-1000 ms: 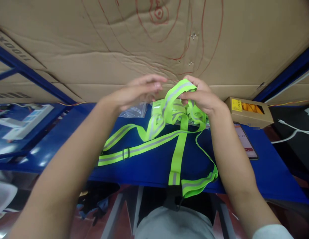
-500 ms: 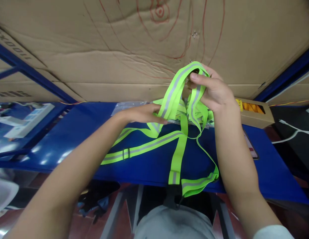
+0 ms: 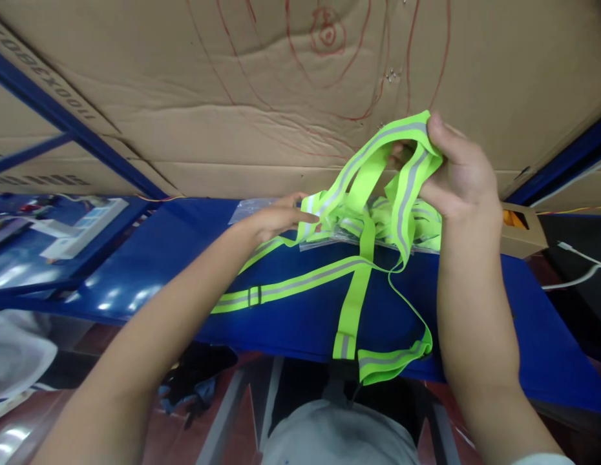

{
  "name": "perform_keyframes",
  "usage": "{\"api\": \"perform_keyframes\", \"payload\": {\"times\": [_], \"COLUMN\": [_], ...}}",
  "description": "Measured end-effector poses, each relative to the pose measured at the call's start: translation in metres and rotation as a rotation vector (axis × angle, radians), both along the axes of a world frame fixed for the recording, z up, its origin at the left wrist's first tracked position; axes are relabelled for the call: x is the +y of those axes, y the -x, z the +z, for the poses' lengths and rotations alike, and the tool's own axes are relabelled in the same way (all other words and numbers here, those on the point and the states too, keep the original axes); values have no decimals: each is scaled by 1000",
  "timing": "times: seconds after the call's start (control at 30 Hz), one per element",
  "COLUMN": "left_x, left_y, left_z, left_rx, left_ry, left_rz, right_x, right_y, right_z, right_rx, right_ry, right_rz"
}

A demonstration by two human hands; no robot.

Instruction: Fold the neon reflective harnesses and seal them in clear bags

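A neon-yellow reflective strap [image 3: 346,174] with a grey stripe rises in a loop between my hands. My right hand [image 3: 458,168] pinches the loop's upper right bend between thumb and fingers, raised above the table. Lower down, my left hand [image 3: 285,219] grips the strap's left side, with thumb and fingers on its edges. Other lengths of the strap lie across the blue table, one with a dark slider buckle [image 3: 254,296]. A folded end [image 3: 392,363] hangs at the front edge. Behind the loop, more neon straps [image 3: 426,223] lie bunched on clear plastic bags.
A cardboard wall [image 3: 262,129] with red drawn lines stands behind the blue table [image 3: 291,323]. An open cardboard box [image 3: 523,236] sits at right, beside a white cable [image 3: 576,281]. At left are a white power strip [image 3: 84,229] and blue frame bars [image 3: 77,123].
My right hand has moved right and slightly up, drawing the loop wider. My left hand has closed onto the strap's left side. The camera view has shifted a little.
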State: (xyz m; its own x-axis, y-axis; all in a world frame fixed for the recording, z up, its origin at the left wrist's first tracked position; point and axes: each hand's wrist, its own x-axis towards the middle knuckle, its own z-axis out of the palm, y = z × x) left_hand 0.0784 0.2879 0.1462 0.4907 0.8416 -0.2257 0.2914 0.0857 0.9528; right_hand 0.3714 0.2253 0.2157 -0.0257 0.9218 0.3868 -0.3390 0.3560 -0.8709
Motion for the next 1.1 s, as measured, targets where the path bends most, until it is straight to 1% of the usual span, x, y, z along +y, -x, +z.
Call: {"api": "perform_keyframes", "payload": {"times": [0.07,0.17,0.23,0.33,0.43,0.53,0.7,0.9,0.97,1.1], "left_x": [1,1,0,-1,-1,-4,-9,-8,-9,-13], "left_y": [5,14,21,30,35,35,32,32,30,25], "left_z": [3,13,21,31,37,41,50,64,70,82], "left_rx": [-68,-138,-193,-365,-490,-511,-551,-564,-575,-616], "left_ry": [47,96,107,96,64,36,-76,-147,-174,-221], "left_rz": [-35,-82,-112,-165,-162,-140,-90,-44,-52,-63], "right_x": [1,-1,-5,-15,-24,-25,-18,-21,-21,-17], "right_y": [-6,-17,-24,-34,-43,-48,-46,-42,-39,-33], "right_z": [0,0,0,-1,-2,-4,-9,-7,-6,-6], "right_rx": [-49,-51,-43,-102,-209,-291,-257,-337,-351,-307], "right_ry": [1,-4,-13,7,77,156,121,170,188,178], "right_rz": [-63,-95,-92,-68,-28,29,95,213,209,139]}}
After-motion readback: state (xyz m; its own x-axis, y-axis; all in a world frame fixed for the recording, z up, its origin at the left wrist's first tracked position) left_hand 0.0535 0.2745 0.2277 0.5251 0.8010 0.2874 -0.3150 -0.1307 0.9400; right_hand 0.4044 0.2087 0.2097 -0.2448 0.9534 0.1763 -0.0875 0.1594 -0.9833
